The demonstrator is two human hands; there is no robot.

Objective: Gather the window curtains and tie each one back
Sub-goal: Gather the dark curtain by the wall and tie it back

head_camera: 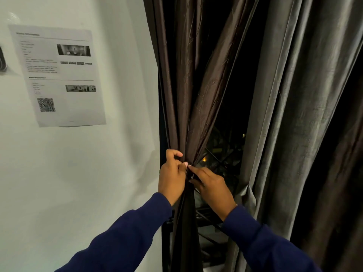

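The brown curtain (182,91) hangs just beside the white wall (78,173), at the left edge of the window, and it is gathered into a narrow waist about midway down its visible length. At this waist the left hand (172,179) is curled round the bundle from the wall side, with its fingers (174,153) bent over the folds. The right hand (213,190) is brought to the same place from the window side; its fingers (196,170) are pressed close together and seem to pinch something small and dark at the waist, probably the tie, but this cannot be told for certain.

The cloth is judged to be light, soft and rather slippery: it has a dull sheen and falls in long smooth folds, so the bundle may loosen easily if the grip is relaxed. The best place to hold is considered to be the narrow waist itself, where the folds are already compressed.

The grey curtain (306,114) on the right is thicker-looking, with a satin-like surface and broad rounded pleats, and it hangs loose, not yet tied. A printed paper sheet (59,75) is fixed flat on the wall.
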